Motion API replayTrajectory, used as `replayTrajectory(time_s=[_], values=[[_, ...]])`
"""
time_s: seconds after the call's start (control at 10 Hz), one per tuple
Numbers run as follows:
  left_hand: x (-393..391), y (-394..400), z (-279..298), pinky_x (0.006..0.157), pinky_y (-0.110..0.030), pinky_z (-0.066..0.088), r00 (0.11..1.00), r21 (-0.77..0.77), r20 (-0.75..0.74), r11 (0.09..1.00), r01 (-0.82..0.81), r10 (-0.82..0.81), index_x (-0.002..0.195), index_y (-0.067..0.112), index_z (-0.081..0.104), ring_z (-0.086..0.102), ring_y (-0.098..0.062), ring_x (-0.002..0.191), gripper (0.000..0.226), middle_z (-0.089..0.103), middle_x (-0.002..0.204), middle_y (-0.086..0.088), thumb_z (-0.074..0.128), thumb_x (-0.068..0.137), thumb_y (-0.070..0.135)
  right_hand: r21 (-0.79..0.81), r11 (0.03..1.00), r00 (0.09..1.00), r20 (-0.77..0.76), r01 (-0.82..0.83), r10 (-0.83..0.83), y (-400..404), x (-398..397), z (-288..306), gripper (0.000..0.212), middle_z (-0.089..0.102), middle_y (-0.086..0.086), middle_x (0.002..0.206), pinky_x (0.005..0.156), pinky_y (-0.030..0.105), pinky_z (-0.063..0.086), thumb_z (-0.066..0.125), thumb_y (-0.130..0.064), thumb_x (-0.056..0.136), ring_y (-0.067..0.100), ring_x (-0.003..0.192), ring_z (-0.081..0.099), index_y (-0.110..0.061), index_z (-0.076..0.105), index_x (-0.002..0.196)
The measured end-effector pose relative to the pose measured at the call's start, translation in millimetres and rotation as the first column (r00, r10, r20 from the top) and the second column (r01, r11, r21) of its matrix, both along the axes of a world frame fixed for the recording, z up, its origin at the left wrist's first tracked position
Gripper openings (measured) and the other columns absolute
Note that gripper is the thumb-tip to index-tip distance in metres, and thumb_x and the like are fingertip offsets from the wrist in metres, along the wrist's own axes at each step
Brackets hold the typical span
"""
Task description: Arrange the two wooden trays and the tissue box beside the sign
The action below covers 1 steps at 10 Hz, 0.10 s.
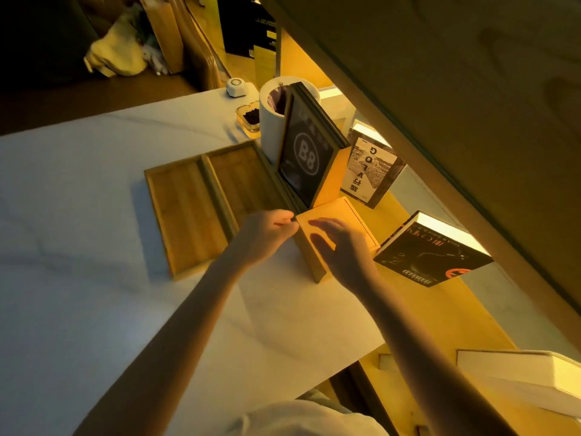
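Two shallow wooden trays lie side by side on the white table, the left tray [185, 215] and the right tray [242, 180], which touches the base of the dark upright "B8" sign [303, 158]. In front of the sign stands the wooden tissue box [338, 212]. My left hand [267, 234] pinches the box's near left corner. Fingers spread, my right hand [345, 250] rests on the box's top and near side.
A white paper roll [272, 121] and a glass ashtray [250, 118] stand behind the sign, a small white device [235, 86] farther back. Books [371, 171] [434, 250] lean on the lit wooden ledge at right. More books [518, 372] lie at lower right.
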<state>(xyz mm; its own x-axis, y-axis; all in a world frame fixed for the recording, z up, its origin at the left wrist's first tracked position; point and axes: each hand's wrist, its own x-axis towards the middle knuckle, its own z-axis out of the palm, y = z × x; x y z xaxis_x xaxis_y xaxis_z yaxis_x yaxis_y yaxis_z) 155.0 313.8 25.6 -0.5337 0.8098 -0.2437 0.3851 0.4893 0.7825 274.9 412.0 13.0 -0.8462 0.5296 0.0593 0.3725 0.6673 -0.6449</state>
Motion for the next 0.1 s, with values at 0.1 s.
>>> replayTrajectory(time_s=[0.1], values=[[-28.7, -23.4, 39.6, 0.076, -0.022, 0.042, 0.99, 0.116, -0.034, 0.985, -0.13, 0.134, 0.111, 0.005, 0.059, 0.061, -0.024, 0.101, 0.028, 0.067, 0.102, -0.018, 0.048, 0.09, 0.02, -0.155, 0.988, 0.972, -0.235, -0.022, -0.015, -7.3, -24.7, 43.6, 0.023, 0.066, 0.005, 0.107, 0.069, 0.004, 0.044, 0.054, -0.016, 0.089, 0.007, 0.092, 0.06, -0.01, 0.062, 0.111]])
